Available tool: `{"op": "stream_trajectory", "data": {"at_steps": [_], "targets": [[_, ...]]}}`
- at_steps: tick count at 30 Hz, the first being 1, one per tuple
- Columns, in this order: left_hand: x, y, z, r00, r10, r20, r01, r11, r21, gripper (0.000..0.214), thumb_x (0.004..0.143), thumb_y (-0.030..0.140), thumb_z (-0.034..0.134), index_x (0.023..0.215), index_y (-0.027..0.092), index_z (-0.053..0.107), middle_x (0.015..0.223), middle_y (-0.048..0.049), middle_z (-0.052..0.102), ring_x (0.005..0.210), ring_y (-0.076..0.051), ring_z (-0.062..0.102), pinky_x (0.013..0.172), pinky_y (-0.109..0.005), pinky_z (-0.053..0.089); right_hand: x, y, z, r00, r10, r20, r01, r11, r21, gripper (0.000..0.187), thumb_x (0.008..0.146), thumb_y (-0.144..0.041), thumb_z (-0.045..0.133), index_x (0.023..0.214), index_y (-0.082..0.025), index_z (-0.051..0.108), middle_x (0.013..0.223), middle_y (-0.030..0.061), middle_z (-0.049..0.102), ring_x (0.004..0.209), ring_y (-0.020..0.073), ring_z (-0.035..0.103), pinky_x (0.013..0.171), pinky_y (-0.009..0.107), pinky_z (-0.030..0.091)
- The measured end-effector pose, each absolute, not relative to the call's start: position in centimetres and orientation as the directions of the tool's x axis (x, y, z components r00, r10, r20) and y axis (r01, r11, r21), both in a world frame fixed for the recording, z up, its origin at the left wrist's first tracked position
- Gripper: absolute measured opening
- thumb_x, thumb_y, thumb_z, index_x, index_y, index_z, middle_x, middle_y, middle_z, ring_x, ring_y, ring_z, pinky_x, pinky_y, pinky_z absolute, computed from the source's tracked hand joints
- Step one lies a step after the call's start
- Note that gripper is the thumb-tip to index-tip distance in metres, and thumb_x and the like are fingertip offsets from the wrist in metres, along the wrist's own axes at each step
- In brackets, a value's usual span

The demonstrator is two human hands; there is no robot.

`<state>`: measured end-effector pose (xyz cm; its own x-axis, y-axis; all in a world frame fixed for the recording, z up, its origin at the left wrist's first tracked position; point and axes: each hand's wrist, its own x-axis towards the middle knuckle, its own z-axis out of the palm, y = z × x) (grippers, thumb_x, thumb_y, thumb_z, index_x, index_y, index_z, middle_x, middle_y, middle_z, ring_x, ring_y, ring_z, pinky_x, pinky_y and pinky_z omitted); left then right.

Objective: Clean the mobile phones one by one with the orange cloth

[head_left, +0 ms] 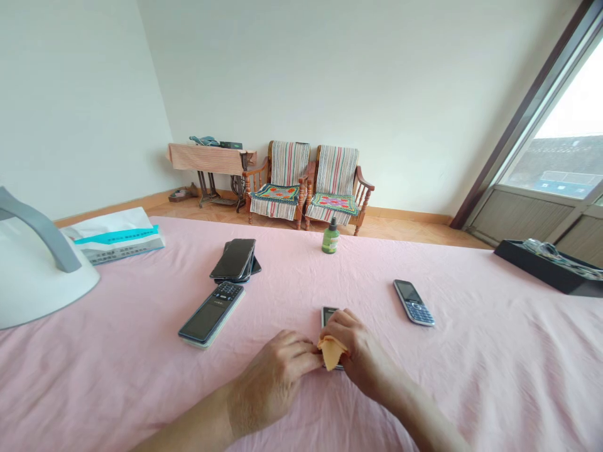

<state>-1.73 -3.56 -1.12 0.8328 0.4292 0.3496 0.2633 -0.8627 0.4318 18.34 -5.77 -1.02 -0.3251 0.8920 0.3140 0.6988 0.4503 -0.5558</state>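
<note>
A keypad mobile phone (pixel 328 314) lies on the pink cloth in front of me, its upper end showing and the rest mostly covered by my hands. My left hand (pixel 282 367) steadies its left edge with closed fingers. Pinched in my right hand (pixel 355 348) is a small orange-yellow wiping cloth (pixel 332 353), pressed against the phone's face. Another keypad phone (pixel 414 302) rests to the right. On the left, a phone with a dark screen (pixel 211 317) lies on top of a lighter one, below a stack of black smartphones (pixel 234 258).
A green spray bottle (pixel 331 237) stands near the far edge of the pink tablecloth (pixel 471 376). At left are a white kettle (pixel 42 270) and a tissue pack (pixel 120 235). A black box (pixel 541 267) holding cables sits far right. Two wooden chairs (pixel 336 176) stand beyond.
</note>
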Motion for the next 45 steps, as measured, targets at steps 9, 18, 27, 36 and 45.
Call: {"op": "stream_trajectory", "data": {"at_steps": [9, 18, 27, 36, 45], "targets": [[-1.7, -3.6, -1.1, 0.837, 0.425, 0.346, 0.258, -0.863, 0.434, 0.033, 0.090, 0.009, 0.040, 0.115, 0.022, 0.057, 0.106, -0.0037, 0.066, 0.099, -0.019, 0.056, 0.088, -0.036, 0.040, 18.6, -6.0, -0.8, -0.284, 0.909, 0.306, 0.771, 0.406, -0.491, 0.038, 0.059, 0.009, 0.041, 0.078, -0.018, 0.060, 0.082, 0.0039, 0.056, 0.079, 0.0177, 0.047, 0.068, 0.029, 0.035], [-1.9, -3.7, -1.2, 0.837, 0.428, 0.342, 0.271, -0.866, 0.419, 0.033, 0.089, 0.008, 0.041, 0.114, 0.022, 0.057, 0.107, -0.0039, 0.065, 0.100, -0.020, 0.055, 0.088, -0.035, 0.040, 18.9, -6.1, -1.1, -0.242, 0.916, 0.319, 0.787, 0.377, -0.488, 0.042, 0.056, 0.010, 0.040, 0.079, -0.019, 0.060, 0.083, 0.0036, 0.056, 0.082, 0.0183, 0.047, 0.070, 0.029, 0.036], [-1.8, -3.6, -1.1, 0.834, 0.425, 0.353, 0.271, -0.872, 0.408, 0.032, 0.090, 0.008, 0.039, 0.112, 0.020, 0.058, 0.106, -0.0049, 0.066, 0.099, -0.020, 0.056, 0.087, -0.035, 0.041, 18.8, -6.0, -1.3, -0.237, 0.911, 0.337, 0.787, 0.384, -0.484, 0.039, 0.058, 0.010, 0.041, 0.078, -0.018, 0.061, 0.081, 0.0039, 0.056, 0.079, 0.0181, 0.047, 0.069, 0.029, 0.036], [-1.7, -3.6, -1.2, 0.831, 0.428, 0.355, 0.265, -0.866, 0.424, 0.033, 0.090, 0.008, 0.039, 0.114, 0.022, 0.057, 0.106, -0.0044, 0.066, 0.098, -0.020, 0.056, 0.087, -0.036, 0.041, 18.7, -6.3, -1.2, -0.272, 0.904, 0.329, 0.749, 0.414, -0.518, 0.041, 0.059, 0.011, 0.040, 0.078, -0.019, 0.061, 0.082, 0.0036, 0.056, 0.079, 0.0175, 0.047, 0.067, 0.028, 0.037], [-1.7, -3.6, -1.0, 0.827, 0.429, 0.364, 0.261, -0.866, 0.427, 0.032, 0.091, 0.010, 0.039, 0.114, 0.023, 0.058, 0.105, -0.0033, 0.066, 0.098, -0.019, 0.057, 0.087, -0.034, 0.042, 18.2, -6.1, -1.1, -0.299, 0.890, 0.343, 0.754, 0.441, -0.486, 0.039, 0.063, 0.010, 0.041, 0.079, -0.019, 0.063, 0.081, 0.0036, 0.056, 0.079, 0.0178, 0.047, 0.068, 0.028, 0.037]]}}
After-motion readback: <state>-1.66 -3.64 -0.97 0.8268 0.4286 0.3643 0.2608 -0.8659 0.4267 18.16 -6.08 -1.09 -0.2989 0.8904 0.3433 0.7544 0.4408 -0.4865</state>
